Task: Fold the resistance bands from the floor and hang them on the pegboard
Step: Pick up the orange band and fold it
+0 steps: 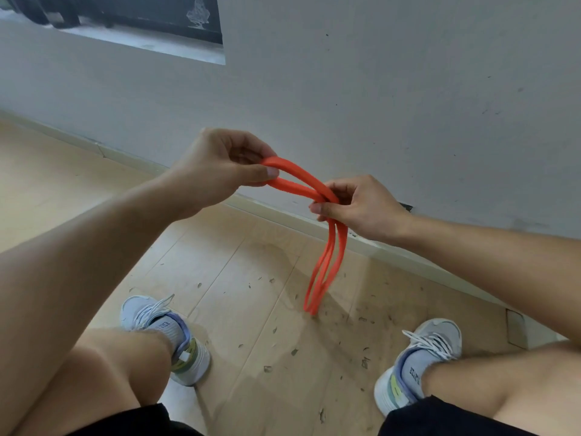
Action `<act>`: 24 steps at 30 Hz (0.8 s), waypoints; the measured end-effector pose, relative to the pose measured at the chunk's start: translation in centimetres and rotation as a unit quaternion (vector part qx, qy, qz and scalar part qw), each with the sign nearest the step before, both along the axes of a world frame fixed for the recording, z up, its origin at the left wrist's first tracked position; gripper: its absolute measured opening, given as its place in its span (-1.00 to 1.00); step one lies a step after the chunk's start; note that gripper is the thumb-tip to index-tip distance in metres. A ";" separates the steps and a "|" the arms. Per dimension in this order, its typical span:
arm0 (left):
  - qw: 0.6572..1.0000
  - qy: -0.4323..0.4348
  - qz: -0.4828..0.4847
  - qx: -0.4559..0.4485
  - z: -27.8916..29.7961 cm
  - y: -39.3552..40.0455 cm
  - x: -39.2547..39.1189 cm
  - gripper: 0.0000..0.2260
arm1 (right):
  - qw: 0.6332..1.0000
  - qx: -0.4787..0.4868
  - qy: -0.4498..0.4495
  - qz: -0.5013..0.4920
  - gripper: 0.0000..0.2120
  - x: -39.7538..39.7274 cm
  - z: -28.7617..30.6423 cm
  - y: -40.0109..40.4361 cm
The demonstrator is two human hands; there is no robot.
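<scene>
The person is crouching over the floor [257,303], with both knees showing at the bottom of the view. Both hands are held up in the air, in front of the grey wall [408,89].

The orange resistance band [298,180] is off the floor and held between the two hands. The left hand [217,171] pinches one end of it. Its fingers [251,149] are curled over the top and the thumb presses from below, so the band's looped end sits tight between them. From there two orange strands run down and to the right.

The right hand [361,209] grips the strands where they come together. Its fingers are curled round the band and the thumb lies across it. Below this hand the rest of the band hangs down in long thin loops, and the bottom of the loops looks close to the floor. I cannot tell if it touches.

Two grey shoes with white laces stand on the floor, the left shoe [147,313] and the right shoe [434,338]. Small dark bits of dirt lie on the wooden boards between them. A pale skirting board [283,212] runs along the foot of the wall.
</scene>
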State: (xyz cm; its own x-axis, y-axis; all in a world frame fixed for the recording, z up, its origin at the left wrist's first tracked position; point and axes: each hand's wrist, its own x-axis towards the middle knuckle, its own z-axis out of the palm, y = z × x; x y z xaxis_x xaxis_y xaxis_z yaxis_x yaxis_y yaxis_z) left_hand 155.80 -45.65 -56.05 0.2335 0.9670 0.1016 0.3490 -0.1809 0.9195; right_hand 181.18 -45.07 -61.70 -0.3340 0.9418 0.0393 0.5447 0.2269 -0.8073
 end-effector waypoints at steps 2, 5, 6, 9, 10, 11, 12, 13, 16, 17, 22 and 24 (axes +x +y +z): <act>1.000 0.008 0.004 -0.011 -0.2 0.2 -0.3 -0.89 | 0.999 -0.027 0.015 0.007 -0.77 0.0 0.3 -0.1; 0.999 0.013 0.003 -0.031 -0.2 0.4 -0.8 -0.88 | 0.997 -0.072 0.026 0.018 -0.76 -0.1 0.7 -0.3; 0.999 0.018 -0.001 -0.037 -0.3 0.4 -0.9 -0.86 | 0.997 -0.071 0.021 0.017 -0.79 -0.1 0.8 -0.4; 0.999 0.027 -0.013 -0.045 -0.5 0.3 -1.0 -0.83 | 0.998 -0.064 -0.008 0.019 -0.84 0.0 0.7 -0.5; 0.999 0.024 -0.016 -0.044 -0.5 0.3 -0.9 -0.82 | 0.997 -0.068 -0.013 0.023 -0.84 -0.1 0.6 -0.6; 0.999 0.019 -0.017 -0.042 -0.5 0.3 -0.8 -0.82 | 0.997 -0.071 -0.015 0.027 -0.82 0.0 0.5 -0.6; 0.999 0.016 -0.016 -0.042 -0.4 0.2 -0.8 -0.81 | 0.997 -0.070 -0.017 0.029 -0.80 0.0 0.5 -0.7; 0.999 0.016 -0.014 -0.044 -0.4 0.3 -0.9 -0.81 | 0.997 -0.066 -0.022 0.028 -0.76 0.0 0.5 -0.6; 0.997 0.057 -0.012 -0.053 -0.6 0.4 -1.1 -0.81 | 0.999 -0.041 -0.027 0.015 -0.75 0.2 0.3 -0.4; 0.994 0.090 -0.014 -0.056 -0.9 0.5 -1.2 -0.81 | 0.999 -0.035 -0.028 0.010 -0.77 0.2 0.2 -0.3; 0.954 0.292 -0.065 -0.037 -2.4 0.0 0.1 -0.58 | 0.997 -0.003 -0.079 0.018 -0.81 -0.2 -0.1 -0.7; 0.944 0.318 -0.093 -0.014 -2.8 -0.4 1.5 -0.38 | 0.993 0.001 -0.106 0.045 -0.82 -0.8 0.0 -1.0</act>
State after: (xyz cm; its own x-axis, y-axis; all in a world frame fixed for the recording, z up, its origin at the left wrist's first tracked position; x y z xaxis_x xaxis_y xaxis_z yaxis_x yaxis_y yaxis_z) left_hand 157.31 -46.05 -58.81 0.4046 0.9036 -0.1408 0.7961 -0.2722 0.5405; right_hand 180.40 -46.10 -61.69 -0.4178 0.9077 -0.0382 0.6796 0.2843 -0.6762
